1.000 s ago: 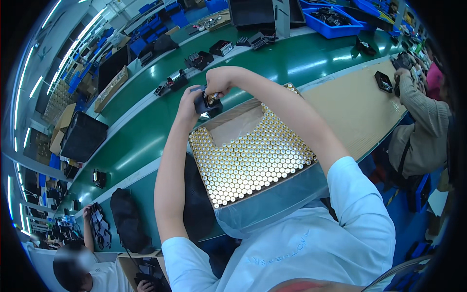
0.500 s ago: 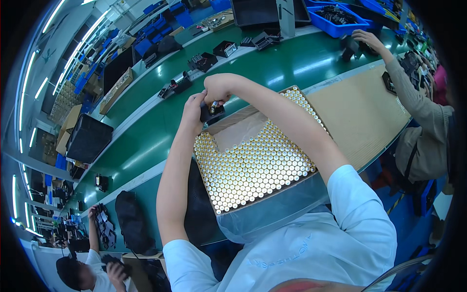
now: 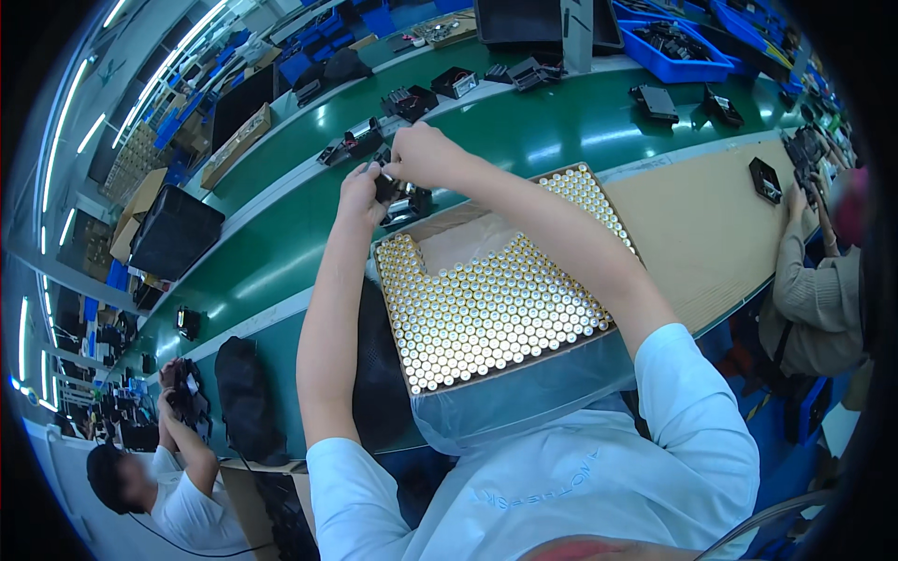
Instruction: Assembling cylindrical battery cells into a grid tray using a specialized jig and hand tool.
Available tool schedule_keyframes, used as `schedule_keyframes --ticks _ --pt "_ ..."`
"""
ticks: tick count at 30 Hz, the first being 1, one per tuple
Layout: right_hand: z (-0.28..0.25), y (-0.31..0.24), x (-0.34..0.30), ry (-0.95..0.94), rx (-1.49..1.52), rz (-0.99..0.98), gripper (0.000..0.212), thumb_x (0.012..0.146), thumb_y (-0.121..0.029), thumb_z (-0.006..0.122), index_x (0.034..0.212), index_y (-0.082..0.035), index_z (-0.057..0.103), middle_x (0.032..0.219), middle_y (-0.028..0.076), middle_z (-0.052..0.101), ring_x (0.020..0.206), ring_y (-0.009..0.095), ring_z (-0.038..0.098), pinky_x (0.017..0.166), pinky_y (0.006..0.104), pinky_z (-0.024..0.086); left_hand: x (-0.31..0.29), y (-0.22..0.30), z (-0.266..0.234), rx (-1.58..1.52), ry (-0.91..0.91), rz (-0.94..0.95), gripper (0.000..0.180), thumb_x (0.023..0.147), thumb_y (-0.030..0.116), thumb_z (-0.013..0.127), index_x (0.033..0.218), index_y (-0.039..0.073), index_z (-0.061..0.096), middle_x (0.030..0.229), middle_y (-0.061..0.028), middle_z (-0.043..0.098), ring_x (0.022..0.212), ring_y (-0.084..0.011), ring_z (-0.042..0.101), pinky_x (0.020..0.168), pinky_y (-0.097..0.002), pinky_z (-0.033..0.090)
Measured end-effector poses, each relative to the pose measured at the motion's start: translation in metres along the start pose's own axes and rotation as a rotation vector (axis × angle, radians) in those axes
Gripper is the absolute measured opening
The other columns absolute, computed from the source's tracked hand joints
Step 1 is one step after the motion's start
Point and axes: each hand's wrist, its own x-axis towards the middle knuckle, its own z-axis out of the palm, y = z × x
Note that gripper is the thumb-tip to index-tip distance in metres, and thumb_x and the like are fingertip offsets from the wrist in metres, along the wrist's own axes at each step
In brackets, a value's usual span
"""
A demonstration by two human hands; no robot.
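My left hand and my right hand meet just beyond the far left corner of a box. My left hand is closed on a small black case; its fingers are partly hidden. The right hand is curled at the same spot, fingers bent down against the case, and what they pinch cannot be seen. Just below them is a dark holder with shiny silver cylinders. In the box stand tightly packed batteries, upright, with a bare patch at the far side.
Beyond my hands runs a green conveyor belt carrying black cases. Similar cases line its far ledge. A blue bin stands far right. Cardboard lies right of the box. Co-workers sit at left and right.
My hands have shifted slightly left, and the right wrist is less bent over. The silver-filled holder shows more below them. The right co-worker's arm has withdrawn from the belt, where cases now lie.
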Motion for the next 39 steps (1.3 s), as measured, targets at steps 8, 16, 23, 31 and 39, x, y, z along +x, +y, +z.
schedule_keyframes --ticks 8,16,23,31,39 --pt "0.004 0.013 0.001 -0.015 0.021 0.039 0.031 0.082 -0.030 0.068 0.079 0.000 0.073 0.066 0.012 0.066 0.056 0.025 0.060 0.061 0.0354 0.051 -0.013 0.004 0.011 -0.098 0.069 -0.071 0.051 0.087 0.002 0.057 0.133 0.000 0.034 0.120 -0.0243 0.045 0.099 -0.0342 0.056 0.082 -0.0472 0.055" --pt "-0.027 0.029 0.008 0.061 0.113 0.130 0.035 0.084 -0.034 0.067 0.084 0.000 0.071 0.073 0.012 0.068 0.062 0.025 0.062 0.062 0.0345 0.051 -0.036 0.010 0.023 0.197 -0.060 -0.002 0.058 0.082 0.003 0.063 0.132 0.002 0.035 0.117 -0.0226 0.047 0.098 -0.0294 0.056 0.080 -0.0423 0.055" --pt "-0.017 0.025 0.004 0.068 -0.026 0.059 0.041 0.085 -0.039 0.065 0.078 0.000 0.070 0.071 0.012 0.067 0.061 0.025 0.062 0.062 0.0349 0.051 -0.028 0.005 0.020 0.256 -0.221 -0.045 0.062 0.077 0.000 0.066 0.132 0.002 0.036 0.115 -0.0212 0.049 0.097 -0.0290 0.057 0.077 -0.0410 0.055" --pt "-0.014 0.026 0.006 -0.064 0.024 0.233 0.050 0.089 -0.043 0.058 0.073 0.004 0.068 0.062 0.013 0.063 0.052 0.025 0.059 0.053 0.0358 0.051 -0.026 0.002 0.023 0.179 -0.272 -0.080 0.070 0.072 -0.004 0.069 0.133 0.005 0.034 0.118 -0.0228 0.048 0.094 -0.0313 0.060 0.068 -0.0400 0.055" --pt "-0.010 0.036 0.004 -0.271 0.428 0.462 0.046 0.088 -0.036 0.059 0.067 0.004 0.064 0.056 0.011 0.059 0.039 0.018 0.047 0.038 0.0288 0.039 -0.032 0.007 0.021 0.297 -0.192 0.012 0.071 0.073 -0.008 0.067 0.134 0.005 0.034 0.117 -0.0232 0.049 0.092 -0.0314 0.061 0.072 -0.0407 0.056"
